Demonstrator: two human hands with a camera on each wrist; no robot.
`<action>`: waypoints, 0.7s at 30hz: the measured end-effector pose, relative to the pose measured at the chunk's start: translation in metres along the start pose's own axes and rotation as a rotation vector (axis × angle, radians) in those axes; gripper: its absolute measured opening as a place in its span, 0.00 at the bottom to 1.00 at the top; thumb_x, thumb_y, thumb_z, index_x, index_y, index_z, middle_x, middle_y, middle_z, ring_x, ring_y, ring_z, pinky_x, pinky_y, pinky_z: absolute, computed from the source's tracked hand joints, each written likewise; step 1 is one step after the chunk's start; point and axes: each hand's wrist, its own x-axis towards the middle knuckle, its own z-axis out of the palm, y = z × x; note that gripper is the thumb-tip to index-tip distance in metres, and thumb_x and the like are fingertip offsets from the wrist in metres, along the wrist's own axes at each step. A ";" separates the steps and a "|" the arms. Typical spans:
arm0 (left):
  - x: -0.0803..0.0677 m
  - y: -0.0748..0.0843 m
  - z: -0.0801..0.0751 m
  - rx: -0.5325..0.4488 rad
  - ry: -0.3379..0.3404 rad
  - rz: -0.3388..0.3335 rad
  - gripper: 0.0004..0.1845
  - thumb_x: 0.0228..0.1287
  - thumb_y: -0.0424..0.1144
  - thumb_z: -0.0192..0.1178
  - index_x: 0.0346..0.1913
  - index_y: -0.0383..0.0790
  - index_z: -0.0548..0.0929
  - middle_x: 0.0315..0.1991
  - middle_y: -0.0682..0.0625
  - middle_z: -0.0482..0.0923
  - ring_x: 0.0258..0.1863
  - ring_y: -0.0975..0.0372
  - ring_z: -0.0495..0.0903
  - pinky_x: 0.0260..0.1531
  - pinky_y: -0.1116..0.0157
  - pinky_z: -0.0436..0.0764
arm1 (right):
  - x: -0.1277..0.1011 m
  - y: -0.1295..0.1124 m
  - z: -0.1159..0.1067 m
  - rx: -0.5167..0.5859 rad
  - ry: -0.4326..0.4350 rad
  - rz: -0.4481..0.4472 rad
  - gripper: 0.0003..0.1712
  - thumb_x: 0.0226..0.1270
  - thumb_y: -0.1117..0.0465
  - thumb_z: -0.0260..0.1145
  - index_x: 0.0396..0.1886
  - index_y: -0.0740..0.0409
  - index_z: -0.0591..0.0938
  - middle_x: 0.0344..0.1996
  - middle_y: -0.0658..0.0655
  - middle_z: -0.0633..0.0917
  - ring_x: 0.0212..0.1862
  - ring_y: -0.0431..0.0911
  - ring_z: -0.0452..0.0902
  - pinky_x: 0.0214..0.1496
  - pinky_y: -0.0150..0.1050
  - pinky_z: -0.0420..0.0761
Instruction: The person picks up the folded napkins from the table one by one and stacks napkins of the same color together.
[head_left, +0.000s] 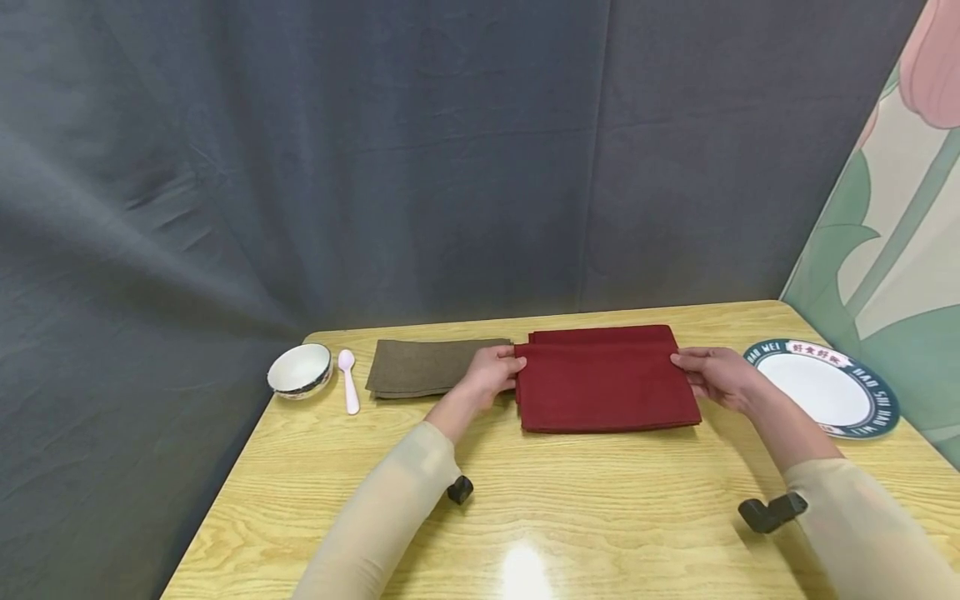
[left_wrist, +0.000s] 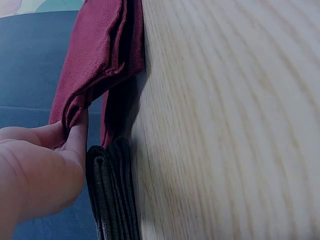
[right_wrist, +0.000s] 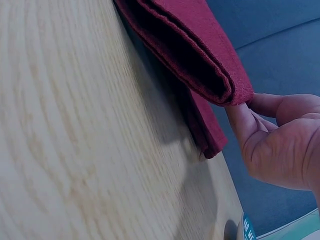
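Note:
Both hands hold a folded dark red cloth (head_left: 607, 387) by its two sides. My left hand (head_left: 492, 372) pinches its left edge between thumb and fingers, as the left wrist view shows on the layered cloth (left_wrist: 95, 55). On the opposite edge, my right hand (head_left: 718, 377) pinches a fold, thumb on top and fingers beneath. In the right wrist view this end of the cloth (right_wrist: 220, 75) is lifted off the table, above another red layer (right_wrist: 207, 130) lying lower. A folded grey-brown cloth (head_left: 427, 367) lies flat just left of the red one, near my left hand.
On the wooden table (head_left: 585, 508), a white bowl with a dark patterned outside (head_left: 300, 371) and a pale pink spoon (head_left: 348, 383) sit at the far left. A plate with a dark green lettered rim (head_left: 873, 400) lies beyond my right hand. A dark curtain (head_left: 450, 167) hangs behind.

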 end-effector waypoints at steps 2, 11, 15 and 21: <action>0.003 0.001 0.000 -0.004 0.011 -0.003 0.28 0.73 0.32 0.60 0.72 0.29 0.69 0.63 0.39 0.76 0.61 0.50 0.78 0.59 0.55 0.78 | 0.002 -0.001 -0.001 0.011 -0.001 -0.002 0.06 0.81 0.63 0.56 0.46 0.58 0.79 0.33 0.51 0.88 0.36 0.43 0.87 0.39 0.38 0.87; 0.009 0.005 0.001 -0.008 0.026 0.001 0.24 0.73 0.31 0.60 0.69 0.29 0.74 0.57 0.39 0.81 0.53 0.53 0.83 0.52 0.59 0.83 | 0.009 -0.004 -0.002 0.042 -0.006 0.014 0.08 0.81 0.63 0.54 0.43 0.57 0.80 0.32 0.52 0.89 0.35 0.44 0.88 0.38 0.38 0.87; 0.013 0.008 0.000 -0.008 0.030 0.004 0.23 0.73 0.31 0.60 0.68 0.29 0.74 0.56 0.39 0.81 0.52 0.53 0.84 0.51 0.59 0.83 | 0.013 -0.007 -0.003 0.018 -0.001 0.020 0.07 0.81 0.63 0.54 0.44 0.58 0.79 0.32 0.52 0.88 0.34 0.43 0.87 0.37 0.37 0.87; 0.018 0.009 -0.002 0.003 0.054 -0.012 0.25 0.73 0.33 0.61 0.70 0.32 0.73 0.61 0.41 0.78 0.56 0.53 0.81 0.56 0.58 0.80 | 0.022 -0.011 -0.005 -0.011 0.003 0.023 0.08 0.82 0.62 0.54 0.49 0.61 0.77 0.31 0.51 0.88 0.33 0.42 0.87 0.35 0.34 0.86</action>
